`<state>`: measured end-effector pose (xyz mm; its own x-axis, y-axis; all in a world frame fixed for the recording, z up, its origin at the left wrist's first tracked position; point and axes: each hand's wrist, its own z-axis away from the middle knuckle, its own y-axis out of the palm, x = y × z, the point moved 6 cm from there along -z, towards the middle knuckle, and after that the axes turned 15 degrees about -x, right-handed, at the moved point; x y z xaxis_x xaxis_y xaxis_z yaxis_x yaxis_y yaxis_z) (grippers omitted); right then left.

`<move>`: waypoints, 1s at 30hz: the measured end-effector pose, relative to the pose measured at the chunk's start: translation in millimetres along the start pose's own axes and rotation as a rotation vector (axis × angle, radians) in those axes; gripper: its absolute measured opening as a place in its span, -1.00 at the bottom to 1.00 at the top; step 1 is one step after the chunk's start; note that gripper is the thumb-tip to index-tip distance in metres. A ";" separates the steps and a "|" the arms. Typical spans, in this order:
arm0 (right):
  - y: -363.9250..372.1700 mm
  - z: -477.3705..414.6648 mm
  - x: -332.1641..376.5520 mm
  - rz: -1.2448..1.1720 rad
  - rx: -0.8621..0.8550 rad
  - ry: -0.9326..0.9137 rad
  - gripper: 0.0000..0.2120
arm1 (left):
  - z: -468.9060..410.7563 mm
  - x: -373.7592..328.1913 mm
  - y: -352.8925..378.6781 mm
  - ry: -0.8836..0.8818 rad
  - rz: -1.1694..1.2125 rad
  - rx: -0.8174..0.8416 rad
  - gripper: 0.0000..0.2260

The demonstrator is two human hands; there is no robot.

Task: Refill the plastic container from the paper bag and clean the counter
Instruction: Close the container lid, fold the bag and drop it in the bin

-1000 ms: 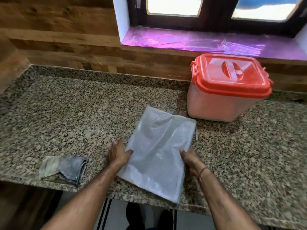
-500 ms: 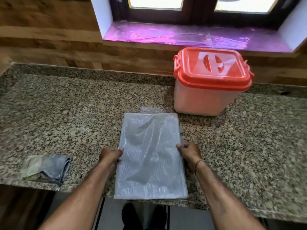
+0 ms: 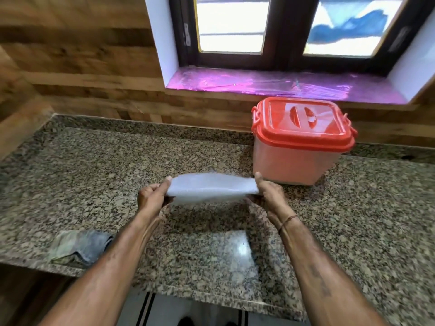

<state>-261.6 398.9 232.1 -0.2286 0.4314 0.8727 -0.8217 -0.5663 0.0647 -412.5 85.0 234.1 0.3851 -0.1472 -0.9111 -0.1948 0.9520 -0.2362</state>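
Bag [image 3: 211,189] raised off counter [image 3: 94,175] — left hand [image 3: 150,198], right hand [image 3: 270,196] each closed on an end | container [image 3: 299,147] lidded, back edge | cloth [image 3: 82,247] front-left edge

red-lidded translucent container [image 3: 299,147], white bag [image 3: 211,190], speckled brown granite counter [image 3: 94,180], grey-blue cloth [image 3: 82,247], shiny purple sill [image 3: 270,82].

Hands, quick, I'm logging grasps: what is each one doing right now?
Left hand: closed on the left edge of the white bag.
Right hand: closed on the bag's right edge.

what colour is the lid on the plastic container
Red-orange lid on a translucent container; head view shows it.
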 end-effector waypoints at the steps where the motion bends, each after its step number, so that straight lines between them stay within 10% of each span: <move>1: 0.2 1.5 1.1 -0.003 0.016 -0.013 -0.73 | 5.3 -3.2 -3.1 0.002 0.022 0.014 -0.83; 7: -19.1 3.6 -57.3 0.304 0.013 -0.023 -0.55 | 30.1 60.4 -38.8 -0.071 -0.241 0.046 -0.89; 17: -59.8 6.9 -126.0 0.776 -0.010 -0.180 -0.63 | 33.5 142.8 -50.8 -0.008 -0.568 0.061 -0.32; 30: -62.1 30.3 -133.9 0.520 -0.242 -0.016 -0.65 | 54.5 155.5 -48.2 -0.091 -0.501 0.014 -0.86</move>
<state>-164.2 355.1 125.8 -0.6280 0.1274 0.7677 -0.7002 -0.5230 -0.4860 -294.1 30.9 122.3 0.5051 -0.5634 -0.6538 0.0459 0.7740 -0.6315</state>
